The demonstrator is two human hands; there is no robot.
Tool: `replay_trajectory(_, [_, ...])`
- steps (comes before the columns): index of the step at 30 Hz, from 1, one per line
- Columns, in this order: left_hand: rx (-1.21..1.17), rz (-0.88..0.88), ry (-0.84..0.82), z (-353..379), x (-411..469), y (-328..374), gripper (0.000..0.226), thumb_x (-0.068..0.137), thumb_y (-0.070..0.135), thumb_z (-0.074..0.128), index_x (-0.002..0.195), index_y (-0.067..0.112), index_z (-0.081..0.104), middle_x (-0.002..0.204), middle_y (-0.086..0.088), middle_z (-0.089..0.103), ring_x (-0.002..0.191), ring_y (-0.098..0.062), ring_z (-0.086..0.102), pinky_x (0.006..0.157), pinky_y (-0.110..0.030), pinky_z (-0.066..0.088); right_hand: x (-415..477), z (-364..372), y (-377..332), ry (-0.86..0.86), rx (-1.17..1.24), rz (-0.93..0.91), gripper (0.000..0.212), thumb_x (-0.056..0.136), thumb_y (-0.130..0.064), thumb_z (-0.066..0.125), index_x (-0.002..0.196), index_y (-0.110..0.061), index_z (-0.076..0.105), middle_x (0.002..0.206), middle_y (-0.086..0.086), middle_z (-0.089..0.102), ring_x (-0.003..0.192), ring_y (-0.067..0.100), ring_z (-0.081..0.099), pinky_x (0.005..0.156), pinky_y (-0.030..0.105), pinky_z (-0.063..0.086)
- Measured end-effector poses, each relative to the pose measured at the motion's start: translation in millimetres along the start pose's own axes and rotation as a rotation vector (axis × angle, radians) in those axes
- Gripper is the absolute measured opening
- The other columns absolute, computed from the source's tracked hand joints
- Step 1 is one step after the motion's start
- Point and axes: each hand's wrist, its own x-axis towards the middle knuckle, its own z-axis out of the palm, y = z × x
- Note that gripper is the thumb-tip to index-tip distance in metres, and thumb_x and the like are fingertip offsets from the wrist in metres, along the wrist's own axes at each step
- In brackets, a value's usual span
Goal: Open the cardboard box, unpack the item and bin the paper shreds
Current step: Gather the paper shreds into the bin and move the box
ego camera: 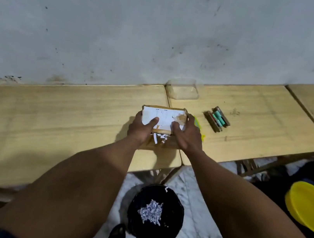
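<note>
Cardboard box (163,117): my left hand (140,128) and right hand (187,136) clamped its lid, shreds (158,137) spilling; opening underway, lifting next.

A pale wooden counter (70,118) is set against the wall. On it are seen a cardboard box (164,120), a clear plastic container (182,91) and a small open case (216,118) holding green cylinders.

On the floor (201,237) a black bin (155,215) of paper shreds (151,212) is stood.

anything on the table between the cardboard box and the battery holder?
Head view: only a yellow item tucked behind the right hand beside the cardboard box; then bare wood up to the battery holder.
</note>
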Motion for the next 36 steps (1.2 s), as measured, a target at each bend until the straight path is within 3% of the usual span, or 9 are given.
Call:
replay_trajectory(8, [0.126, -0.057, -0.01, 74.5, -135.2, -59.8, 0.078, 0.076, 0.075, 0.054, 0.142, 0.038, 0.039, 0.138, 0.001, 0.058, 0.122, -0.029, 0.056, 0.103, -0.041, 0.046, -129.8, -53.5, 96.1, 0.041, -0.092, 0.039, 0.069, 0.088, -0.061, 0.054, 0.146, -0.028, 0.034, 0.125, 0.012, 0.065, 0.115, 0.037, 0.059, 0.089, 0.042, 0.049])
replay_trajectory(11, [0.119, -0.203, -0.025, 97.4, -180.2, -99.2, 0.083, 0.073, 0.076, 0.055, 0.143, 0.033, 0.038, 0.138, -0.003, 0.057, 0.122, -0.032, 0.056, 0.101, -0.04, 0.046, -172.6, -53.5, 141.7, -0.057, -0.138, 0.096, 0.064, 0.086, -0.067, 0.049, 0.139, -0.032, 0.037, 0.119, 0.009, 0.068, 0.109, 0.035, 0.064, 0.086, 0.039, 0.05])
replay_trajectory(13, [0.146, -0.324, -0.064, 105.6, -196.8, -124.7, 0.074, 0.077, 0.067, 0.059, 0.137, 0.026, 0.044, 0.13, -0.004, 0.062, 0.116, -0.031, 0.059, 0.094, -0.034, 0.046, -189.4, -44.6, 170.9, -0.171, -0.153, 0.214, 0.063, 0.088, -0.064, 0.05, 0.14, -0.03, 0.038, 0.127, 0.009, 0.065, 0.112, 0.033, 0.062, 0.09, 0.039, 0.049])
replay_trajectory(18, [0.137, -0.514, -0.189, 120.4, -164.0, -218.2, 0.097, 0.045, 0.073, 0.058, 0.132, 0.031, 0.051, 0.118, -0.003, 0.069, 0.097, -0.028, 0.067, 0.092, -0.043, 0.055, -196.2, -6.4, 212.5, -0.318, -0.14, 0.419, 0.074, 0.087, -0.067, 0.052, 0.146, -0.023, 0.04, 0.143, 0.01, 0.052, 0.128, 0.032, 0.051, 0.101, 0.04, 0.042])
replay_trajectory(20, [0.175, -0.565, -0.238, 124.0, -141.6, -242.5, 0.097, 0.045, 0.073, 0.06, 0.131, 0.028, 0.055, 0.118, -0.006, 0.069, 0.097, -0.029, 0.068, 0.091, -0.043, 0.055, -189.8, 12.1, 223.5, -0.369, -0.122, 0.48, 0.076, 0.088, -0.067, 0.052, 0.147, -0.02, 0.04, 0.142, 0.013, 0.05, 0.129, 0.033, 0.05, 0.102, 0.04, 0.043])
replay_trajectory(25, [0.101, -0.645, -0.262, 131.5, -97.6, -297.3, 0.094, 0.039, 0.066, 0.083, 0.121, 0.023, 0.065, 0.107, -0.007, 0.074, 0.089, -0.03, 0.073, 0.087, -0.048, 0.058, -170.0, 50.0, 250.2, -0.403, -0.082, 0.564, 0.075, 0.086, -0.065, 0.058, 0.145, -0.02, 0.045, 0.135, 0.015, 0.054, 0.12, 0.036, 0.056, 0.089, 0.042, 0.055])
replay_trajectory(30, [0.117, -0.639, -0.339, 130.6, -94.9, -251.7, 0.054, 0.082, 0.037, 0.076, 0.131, 0.022, 0.057, 0.122, -0.007, 0.067, 0.1, -0.027, 0.067, 0.086, -0.04, 0.056, -149.5, 84.3, 284.3, -0.362, -0.002, 0.589, 0.068, 0.086, -0.053, 0.068, 0.141, -0.016, 0.051, 0.127, 0.012, 0.065, 0.116, 0.032, 0.061, 0.092, 0.034, 0.048])
replay_trajectory(34, [0.193, -0.589, -0.427, 131.4, -65.9, -270.3, 0.07, 0.088, 0.038, 0.069, 0.15, 0.03, 0.037, 0.147, -0.005, 0.049, 0.124, -0.029, 0.054, 0.098, -0.038, 0.047, -135.1, 103.9, 305.1, -0.436, 0.064, 0.645, 0.08, 0.081, -0.056, 0.072, 0.146, -0.021, 0.042, 0.135, 0.01, 0.061, 0.121, 0.032, 0.057, 0.095, 0.034, 0.046])
replay_trajectory(36, [0.27, -0.538, -0.446, 126.4, -53.1, -277.4, 0.069, 0.09, 0.041, 0.065, 0.152, 0.032, 0.033, 0.148, -0.004, 0.047, 0.127, -0.027, 0.052, 0.093, -0.032, 0.045, -134.3, 106.7, 311.8, -0.507, 0.025, 0.681, 0.083, 0.082, -0.059, 0.068, 0.15, -0.026, 0.035, 0.137, 0.011, 0.058, 0.119, 0.032, 0.059, 0.088, 0.031, 0.046])
